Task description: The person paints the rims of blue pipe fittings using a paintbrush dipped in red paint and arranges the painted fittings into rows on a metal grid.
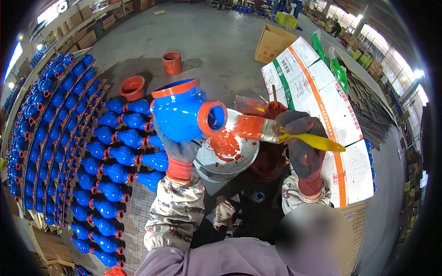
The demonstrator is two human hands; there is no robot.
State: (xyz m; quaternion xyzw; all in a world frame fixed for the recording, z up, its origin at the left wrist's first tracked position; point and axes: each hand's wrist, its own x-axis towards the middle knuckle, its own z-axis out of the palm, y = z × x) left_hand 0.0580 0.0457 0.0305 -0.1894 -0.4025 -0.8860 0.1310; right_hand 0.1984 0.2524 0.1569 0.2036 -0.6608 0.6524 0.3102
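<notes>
My left hand [184, 151], in a dark glove with a red cuff, is closed round the underside of a glossy blue valve body [177, 117]. Its top rim and side opening are red, and the opening faces right. My right hand [304, 145], gloved and smeared with paint, grips a paintbrush [317, 141] by its yellow handle. The brush's red-coated bristles point left, close to the valve body's side opening; whether they touch it I cannot tell. Below them stands a pale bucket [207, 169] with red paint on its inside and top.
Rows of blue fittings [117, 172] with red ends lie on wire mesh at left, beside a full rack [55, 115]. Two red pots [132, 87] stand on the floor ahead. White cardboard [329, 101], green bottles [340, 73] and an open carton [274, 43] are at right.
</notes>
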